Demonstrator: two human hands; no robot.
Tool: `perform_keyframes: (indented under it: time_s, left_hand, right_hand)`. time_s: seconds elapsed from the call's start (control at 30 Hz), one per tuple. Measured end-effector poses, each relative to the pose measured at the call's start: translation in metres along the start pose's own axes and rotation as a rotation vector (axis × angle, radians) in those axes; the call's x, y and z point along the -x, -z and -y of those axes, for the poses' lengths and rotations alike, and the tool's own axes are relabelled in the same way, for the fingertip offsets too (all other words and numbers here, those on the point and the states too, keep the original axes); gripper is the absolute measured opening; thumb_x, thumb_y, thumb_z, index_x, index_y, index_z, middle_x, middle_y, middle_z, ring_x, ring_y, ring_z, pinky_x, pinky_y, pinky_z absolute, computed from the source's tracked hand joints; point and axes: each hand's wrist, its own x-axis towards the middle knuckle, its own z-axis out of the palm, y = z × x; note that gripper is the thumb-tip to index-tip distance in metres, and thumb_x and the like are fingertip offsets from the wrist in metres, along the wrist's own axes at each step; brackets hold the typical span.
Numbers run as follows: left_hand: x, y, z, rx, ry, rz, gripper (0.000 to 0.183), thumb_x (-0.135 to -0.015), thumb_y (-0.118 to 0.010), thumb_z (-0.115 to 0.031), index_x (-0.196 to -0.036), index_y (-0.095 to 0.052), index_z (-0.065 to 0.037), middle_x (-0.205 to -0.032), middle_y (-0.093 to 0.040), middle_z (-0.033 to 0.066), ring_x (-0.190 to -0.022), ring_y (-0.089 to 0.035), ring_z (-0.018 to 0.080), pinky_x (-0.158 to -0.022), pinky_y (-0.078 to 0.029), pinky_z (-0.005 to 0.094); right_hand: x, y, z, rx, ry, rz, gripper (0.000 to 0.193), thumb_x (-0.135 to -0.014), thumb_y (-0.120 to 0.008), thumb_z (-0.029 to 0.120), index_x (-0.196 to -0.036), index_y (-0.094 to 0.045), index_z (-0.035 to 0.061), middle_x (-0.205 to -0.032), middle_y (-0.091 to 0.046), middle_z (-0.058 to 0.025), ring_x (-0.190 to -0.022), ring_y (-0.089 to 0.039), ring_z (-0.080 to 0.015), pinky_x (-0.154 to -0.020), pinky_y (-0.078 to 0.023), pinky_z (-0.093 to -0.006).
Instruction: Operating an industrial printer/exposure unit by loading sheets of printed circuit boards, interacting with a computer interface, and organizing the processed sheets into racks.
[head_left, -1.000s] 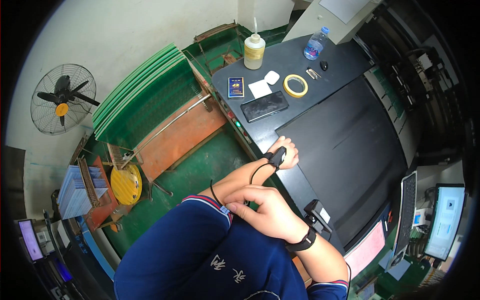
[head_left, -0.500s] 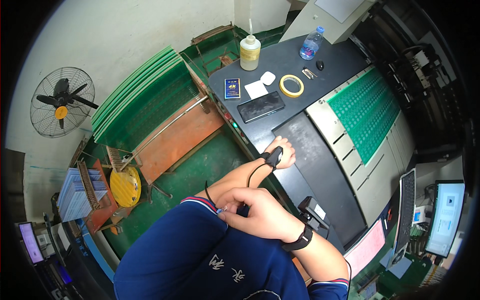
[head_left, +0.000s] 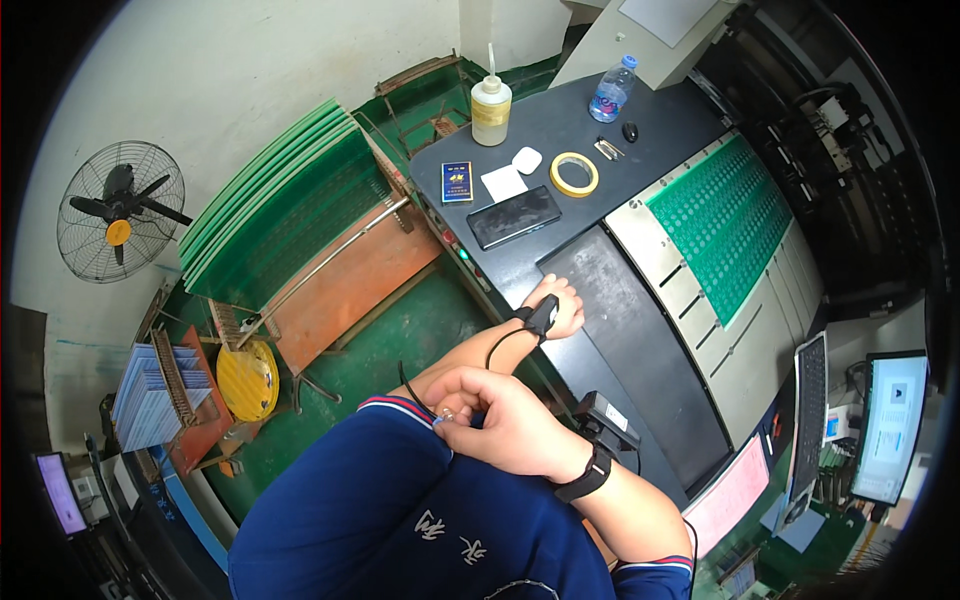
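Note:
My left arm reaches across to the dark machine bed [head_left: 640, 330], where my left hand [head_left: 560, 305] rests at the near edge with fingers curled and nothing visible in them. A black strapped device [head_left: 543, 317] sits on that wrist. From it a thin black cable [head_left: 493, 350] loops back toward the navy sleeve cuff [head_left: 395, 402]. At this cuff my right hand [head_left: 510, 425] pinches a small shiny clip [head_left: 444, 416], partly hidden by the fingers. Another black wristband [head_left: 588, 474] is round my right wrist.
On the dark tabletop are a phone [head_left: 514, 217], yellow tape roll [head_left: 574, 174], blue box [head_left: 457, 182], squeeze bottle [head_left: 490, 112] and water bottle [head_left: 612, 90]. A green perforated board [head_left: 725, 230] lies on the machine. Green panels [head_left: 270, 200] stand in a rack, left, near a fan [head_left: 120, 212].
The view has shifted slightly. My right hand stays pinched at the left sleeve cuff, and my left hand keeps its place at the machine bed's edge.

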Motion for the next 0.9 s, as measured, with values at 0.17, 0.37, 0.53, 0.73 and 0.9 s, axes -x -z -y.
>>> perform_keyframes:
  time_s: [0.17, 0.37, 0.53, 0.73, 0.9]
  left_hand:
    - [-0.001, -0.001, 0.001, 0.012, 0.022, 0.007, 0.021, -0.075, -0.056, -0.026, -0.062, -0.062, -0.010, -0.068, -0.059, 0.0064, -0.077, -0.055, 0.0230, -0.074, -0.042, 0.0401]
    - [-0.005, -0.005, 0.010, -0.020, 0.009, -0.013, 0.024, -0.074, -0.055, -0.031, -0.064, -0.065, -0.011, -0.070, -0.062, 0.0071, -0.077, -0.056, 0.0228, -0.075, -0.040, 0.0392]
    - [-0.009, -0.017, 0.001, 0.032, -0.111, -0.140, 0.020, -0.068, -0.057, -0.030, -0.060, -0.063, -0.013, -0.065, -0.061, 0.0069, -0.071, -0.057, 0.0253, -0.067, -0.041, 0.0409]
    - [0.004, 0.001, 0.005, -0.037, -0.033, -0.008, 0.023, -0.075, -0.054, -0.024, -0.067, -0.065, -0.006, -0.076, -0.064, 0.0128, -0.080, -0.057, 0.0312, -0.077, -0.041, 0.0446]
    - [-0.010, 0.005, -0.007, -0.053, -0.087, 0.013, 0.024, -0.076, -0.054, -0.023, -0.065, -0.064, -0.004, -0.074, -0.063, 0.0128, -0.077, -0.056, 0.0309, -0.072, -0.040, 0.0442]
  right_hand:
    - [0.003, 0.007, 0.005, 0.254, 0.119, -0.044, 0.027, -0.078, -0.065, 0.003, -0.104, -0.058, 0.0009, -0.077, -0.059, -0.0022, -0.068, -0.055, -0.0096, -0.062, -0.045, -0.0232]
    - [0.039, 0.046, -0.015, 0.855, 0.379, -0.560, 0.024, -0.078, -0.069, 0.017, -0.096, -0.063, 0.0022, -0.087, -0.064, -0.0123, -0.085, -0.060, -0.0293, -0.079, -0.047, -0.0355]
    - [0.144, 0.121, -0.136, 0.776, -0.017, -1.238, 0.015, -0.082, -0.064, 0.016, -0.091, -0.066, 0.0034, -0.085, -0.066, -0.0141, -0.082, -0.063, -0.0281, -0.074, -0.049, -0.0363]
    - [0.251, 0.131, -0.267, 0.895, -0.406, -1.907, 0.017, -0.082, -0.058, 0.020, -0.086, -0.065, 0.0053, -0.075, -0.066, -0.0144, -0.071, -0.065, -0.0291, -0.068, -0.051, -0.0377]
    - [0.259, 0.131, -0.290, 0.916, -0.609, -2.043, 0.018, -0.080, -0.052, 0.021, -0.093, -0.059, 0.0111, -0.072, -0.064, -0.0158, -0.070, -0.062, -0.0360, -0.065, -0.049, -0.0462]
